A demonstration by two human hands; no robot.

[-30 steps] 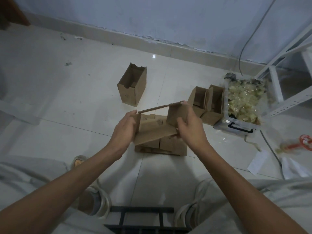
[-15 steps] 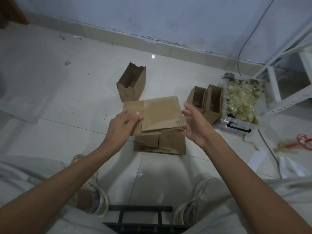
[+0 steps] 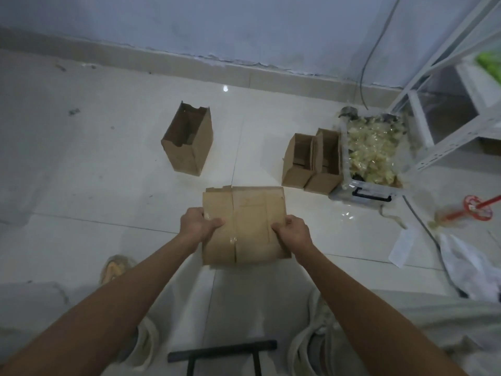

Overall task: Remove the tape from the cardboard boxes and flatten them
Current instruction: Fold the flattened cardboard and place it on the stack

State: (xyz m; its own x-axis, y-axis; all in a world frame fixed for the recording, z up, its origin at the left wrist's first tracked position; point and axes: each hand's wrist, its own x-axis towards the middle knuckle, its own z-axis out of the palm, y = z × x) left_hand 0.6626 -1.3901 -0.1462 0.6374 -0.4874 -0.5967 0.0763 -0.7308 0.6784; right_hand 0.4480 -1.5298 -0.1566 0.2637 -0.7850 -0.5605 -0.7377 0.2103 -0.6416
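Floor (image 3: 81, 185): pale glossy tiles fill the view; a light's reflection shows at twelve o'clock.
Wall (image 3: 244, 23): bluish, with chipped paint along the skirting, from ten to one o'clock.
Shelf frame (image 3: 444, 153): white slotted metal, at two o'clock.
Plastic bin (image 3: 371, 194): clear, with a black handle, at two o'clock, holding crumpled yellowish clear scraps; whether they are tape cannot be told.
Flattened cardboard (image 3: 252, 207): at the centre, lying flat on the floor with more flat pieces showing under its far edge. A glossy strip of clear tape (image 3: 234, 240) runs down its middle seam. Faint printed lines mark its right half; no writing on it can be read.
Single upright box (image 3: 187, 139): open-topped, at eleven o'clock, well apart from the flat cardboard.
Pair of upright boxes (image 3: 311, 161): open-topped, touching each other, at one o'clock, just beside the bin.
Left hand (image 3: 199, 225): on the cardboard's left edge, thumb on top; the fingers wrap the edge, gripping it.
Right hand (image 3: 291, 230): on the right edge, fingers curled onto the top face, holding it.
White paper slip (image 3: 401, 248): at three o'clock; blank from here.
Red object (image 3: 477, 210): blurred, at three o'clock; no label legible.
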